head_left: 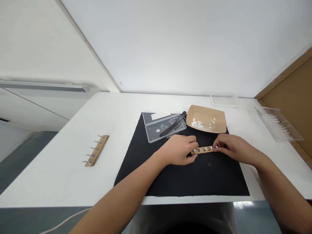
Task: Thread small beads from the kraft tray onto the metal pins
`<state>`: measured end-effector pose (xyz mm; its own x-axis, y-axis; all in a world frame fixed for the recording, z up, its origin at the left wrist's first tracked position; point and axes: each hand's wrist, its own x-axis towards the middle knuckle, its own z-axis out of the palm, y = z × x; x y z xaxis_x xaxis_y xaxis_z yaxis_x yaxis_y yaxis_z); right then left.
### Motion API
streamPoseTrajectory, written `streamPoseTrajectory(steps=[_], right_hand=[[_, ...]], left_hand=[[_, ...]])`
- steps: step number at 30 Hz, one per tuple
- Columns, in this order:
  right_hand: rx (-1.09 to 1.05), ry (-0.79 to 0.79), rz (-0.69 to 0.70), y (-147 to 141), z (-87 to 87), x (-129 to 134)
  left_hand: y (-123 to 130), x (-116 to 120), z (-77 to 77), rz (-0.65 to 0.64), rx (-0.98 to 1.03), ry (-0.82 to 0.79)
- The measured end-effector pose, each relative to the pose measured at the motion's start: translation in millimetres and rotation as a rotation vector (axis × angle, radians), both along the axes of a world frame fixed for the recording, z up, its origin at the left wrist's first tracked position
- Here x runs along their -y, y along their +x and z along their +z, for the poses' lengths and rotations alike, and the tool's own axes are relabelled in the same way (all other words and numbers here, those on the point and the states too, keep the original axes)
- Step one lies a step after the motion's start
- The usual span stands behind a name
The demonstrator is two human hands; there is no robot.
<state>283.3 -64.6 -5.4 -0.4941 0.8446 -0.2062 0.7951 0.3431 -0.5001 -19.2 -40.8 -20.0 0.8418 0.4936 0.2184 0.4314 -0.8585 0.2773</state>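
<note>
A narrow wooden strip [202, 150] with several round metal pieces and small white bits along it lies over the black mat [195, 182]. My left hand [179, 149] grips the strip's left end between thumb and fingers. At its right end, the fingertips of my right hand [226, 148] are pinched together, with a small white piece [216, 147] by them. Just beyond the strip sits a brown paper tray [207, 117] holding small white flakes. Behind my left hand, an open clear plastic case [156, 128] holds clear pieces, and a black curved file [173, 124] rests across it.
Farther left on the white table [65, 169] is another wooden strip [97, 151] with metal pins pointing left. Clear plastic trays [278, 125] stand at the right near a brown board [292, 97]. A white wall rises behind the table.
</note>
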Motion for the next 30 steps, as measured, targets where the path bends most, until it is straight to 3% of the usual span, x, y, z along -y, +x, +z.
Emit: streamPoseTrajectory(steps=[9,23,30], right_hand=[[0.007,-0.024,0.007,-1,3.7,1],[-0.001,-0.029,-0.001,1,0.1,0],[-0.01,-0.047,-0.013,1,0.2,-1]], left_hand=[[-1,-8,-1.0,-0.026,-0.015,0.047],[-9,-13,2.5,-0.061,0.073,-0.057],[-8,-13,-2.0,-0.012,0.13,-0.154]])
